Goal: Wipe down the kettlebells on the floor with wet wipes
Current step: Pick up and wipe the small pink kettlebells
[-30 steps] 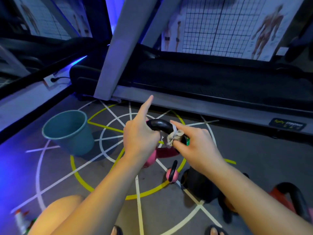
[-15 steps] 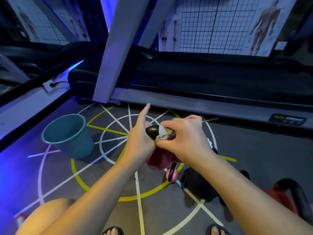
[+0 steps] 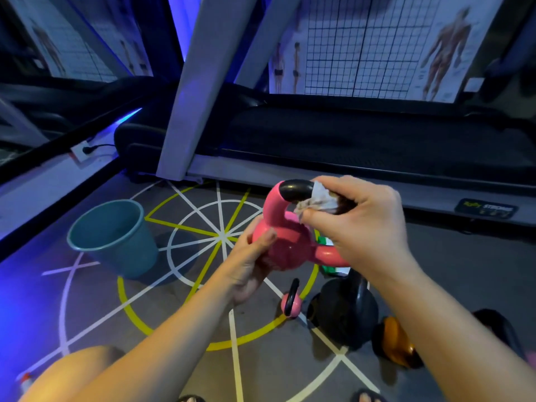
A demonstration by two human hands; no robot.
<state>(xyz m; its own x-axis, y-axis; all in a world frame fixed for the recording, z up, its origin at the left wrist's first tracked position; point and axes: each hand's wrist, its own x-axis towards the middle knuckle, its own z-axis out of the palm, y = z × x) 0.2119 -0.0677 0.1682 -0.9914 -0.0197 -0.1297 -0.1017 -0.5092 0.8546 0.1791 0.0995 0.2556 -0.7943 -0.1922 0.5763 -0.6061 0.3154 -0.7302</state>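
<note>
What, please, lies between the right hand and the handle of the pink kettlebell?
A crumpled wet wipe, held against the handle; the head view shows it.

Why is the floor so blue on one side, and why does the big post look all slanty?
Head view: blue-violet light washes the floor at its left edge and fades to grey rightward; in the same view the wide-angle lens leans the treadmill post and bows the wall grid; the teal bucket throws a soft shadow rightward.
</note>
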